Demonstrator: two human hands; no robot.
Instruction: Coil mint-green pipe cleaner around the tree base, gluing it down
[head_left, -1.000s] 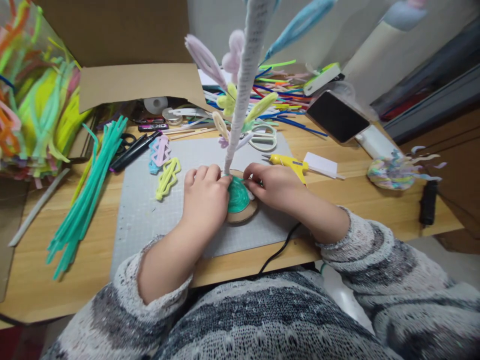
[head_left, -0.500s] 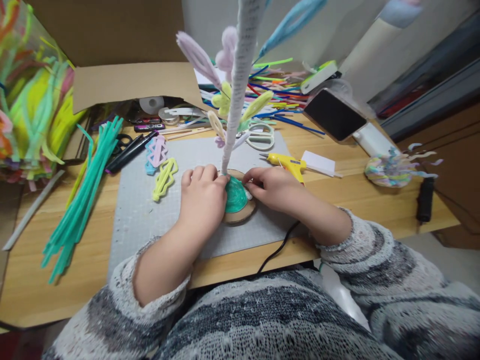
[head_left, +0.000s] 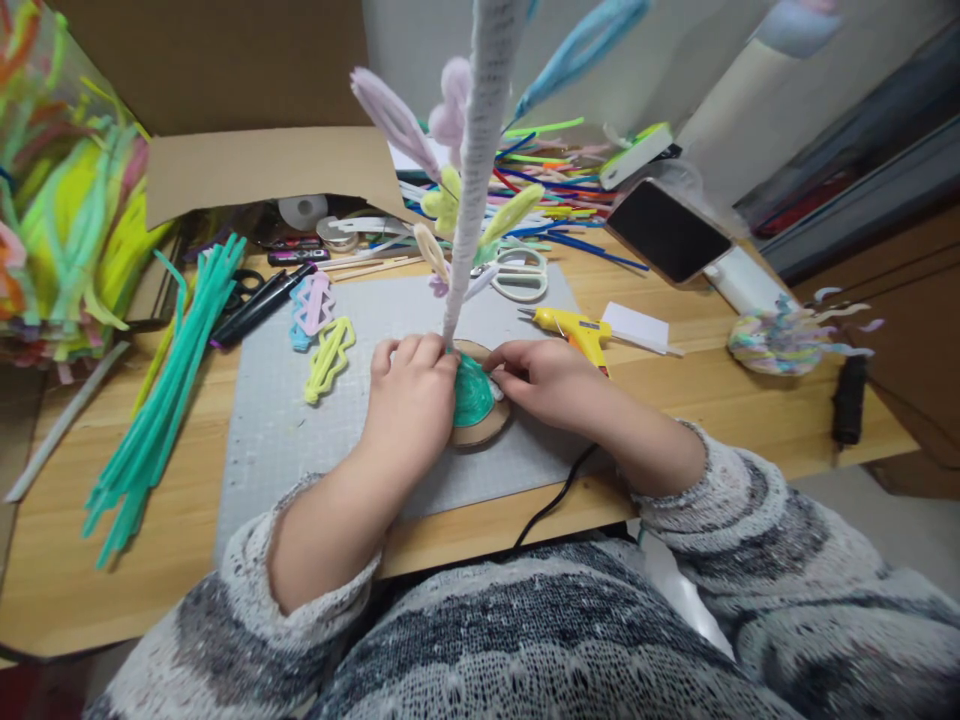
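Note:
A round cardboard base [head_left: 482, 434] topped with green fuzzy coils [head_left: 471, 397] lies on the grey cutting mat. From its back edge rises a tall white-wrapped stem [head_left: 472, 170], with pastel pipe-cleaner flowers and leaves around it. My left hand [head_left: 411, 400] curls over the base's left side, close to the foot of the stem; its fingertips are partly hidden. On the right side, the thumb and forefinger of my right hand [head_left: 553, 382] are pinched at a small whitish fuzzy strip [head_left: 496, 388] along the green edge.
A yellow glue gun [head_left: 574, 328], scissors [head_left: 520, 275] and a phone [head_left: 670, 230] lie beyond my right hand. Left are green pipe cleaners [head_left: 165, 400], a black marker [head_left: 262, 305] and zigzag pieces [head_left: 330, 358]. A black cable [head_left: 555, 497] crosses the front edge.
My left hand has shifted very slightly to the right along the base. The right hand stays pinched at nearly the same spot.

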